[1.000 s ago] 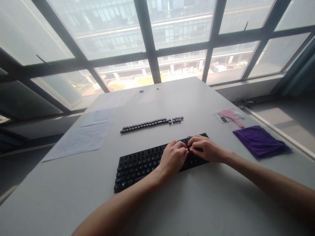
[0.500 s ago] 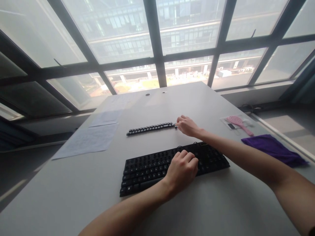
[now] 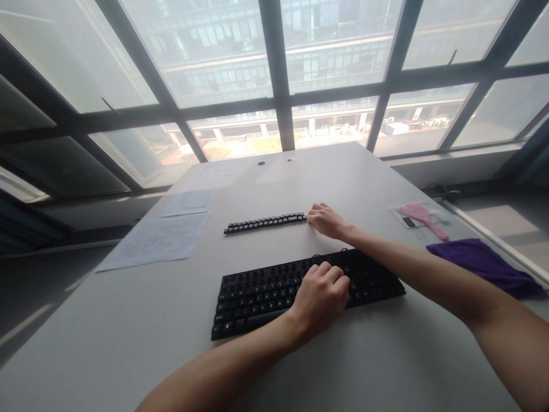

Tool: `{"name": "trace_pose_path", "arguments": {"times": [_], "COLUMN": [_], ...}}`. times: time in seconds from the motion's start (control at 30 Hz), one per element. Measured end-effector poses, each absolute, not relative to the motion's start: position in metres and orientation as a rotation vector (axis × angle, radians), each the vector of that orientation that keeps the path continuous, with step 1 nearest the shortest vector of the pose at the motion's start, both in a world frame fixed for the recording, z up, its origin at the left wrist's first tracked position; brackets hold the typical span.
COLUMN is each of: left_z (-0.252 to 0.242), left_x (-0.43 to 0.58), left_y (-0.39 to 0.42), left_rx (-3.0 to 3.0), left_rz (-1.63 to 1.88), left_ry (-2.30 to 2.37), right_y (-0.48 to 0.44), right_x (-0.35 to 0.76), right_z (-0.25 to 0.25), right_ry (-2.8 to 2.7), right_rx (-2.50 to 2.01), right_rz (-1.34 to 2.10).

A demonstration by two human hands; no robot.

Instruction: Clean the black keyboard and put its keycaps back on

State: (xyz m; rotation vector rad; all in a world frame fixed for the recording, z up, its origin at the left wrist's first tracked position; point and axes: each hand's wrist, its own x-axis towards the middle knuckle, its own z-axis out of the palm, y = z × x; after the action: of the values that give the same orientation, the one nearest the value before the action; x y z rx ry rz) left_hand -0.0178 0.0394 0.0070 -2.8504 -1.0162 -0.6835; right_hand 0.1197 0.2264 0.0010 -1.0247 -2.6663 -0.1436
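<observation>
A black keyboard lies at a slant across the desk; its upper rows show bare key sockets, while the lower left rows carry keycaps. My left hand rests over the keyboard's middle with fingers curled, their tips hidden beneath the hand. Beyond the keyboard, loose black keycaps stand in two close rows. At the right end of these rows my right hand is closed in a pinch, thumb and fingertips down at the desk. The keycap in its fingertips is mostly hidden.
Paper sheets lie on the left of the white desk. On the right are a pink hairbrush, a clear plastic bag and a purple cloth. Large windows rise behind the far edge.
My right hand has set closer against the right end of the keycap rows, and the keycap seen at its fingertips is now mostly covered. My left hand stays on the keyboard. The view has shifted slightly.
</observation>
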Motion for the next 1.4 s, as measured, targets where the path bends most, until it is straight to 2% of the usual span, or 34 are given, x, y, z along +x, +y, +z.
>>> {"name": "trace_pose_path", "arguments": {"times": [0.17,0.37,0.47,1.13,1.4], "left_z": [0.008,0.008,0.005,0.004,0.005], "left_x": [-0.019,-0.017,-0.016,-0.016,-0.015], "left_y": [0.039,0.041,0.042,0.044,0.044], "left_rx": [-2.856,-2.909,-2.962,-3.051,-3.049], "left_rz": [-0.675,-0.670,-0.642,-0.648,-0.665], "left_ry": [-1.065,-1.047,-1.018,-1.017,-1.017], "right_y": [0.209,0.127,0.090,0.068,0.064], "right_x": [0.130,0.185,0.207,0.211,0.217], "right_z": [0.010,0.010,0.005,0.001,0.001], "right_ry": [-2.418,-2.042,-1.995,-2.321,-2.364], "right_rx": [-1.017,-1.021,-1.103,-0.876,-0.989], "right_rz": [0.073,0.539,0.655,0.453,0.413]}}
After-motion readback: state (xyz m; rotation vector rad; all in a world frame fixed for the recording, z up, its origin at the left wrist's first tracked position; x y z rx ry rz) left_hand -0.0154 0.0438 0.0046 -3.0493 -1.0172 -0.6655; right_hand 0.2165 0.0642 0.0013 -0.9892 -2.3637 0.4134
